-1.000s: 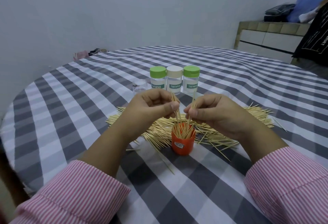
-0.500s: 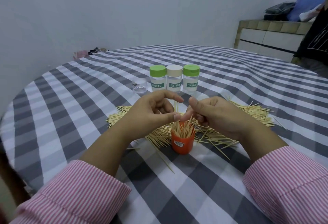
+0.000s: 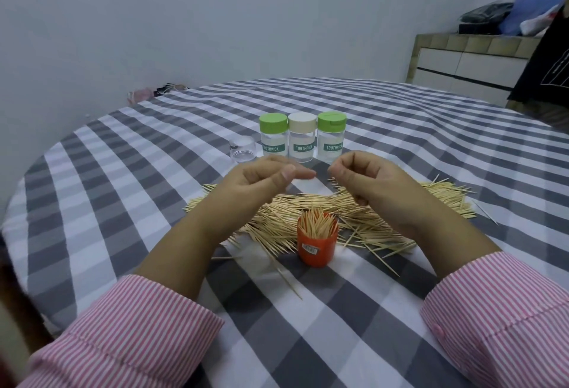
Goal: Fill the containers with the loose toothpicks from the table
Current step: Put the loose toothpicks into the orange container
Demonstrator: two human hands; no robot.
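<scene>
Held left hand (image 3: pixel 261 178) & right hand (image 3: pixel 366 178) above orange container (image 3: pixel 317 247) w/ toothpicks, fingers loosely curled, gripping nothing.

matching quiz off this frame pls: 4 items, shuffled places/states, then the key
Items:
1. orange container
2. clear lidless jar
3. cream-lidded jar
4. loose toothpicks

Places/states:
A. between the two green-lidded jars
B. left of the jar row, open
C. spread flat on the checked cloth
D. nearest the person, packed with upright toothpicks

Pairs: 1-D, 2-B, 3-A, 4-C
</scene>
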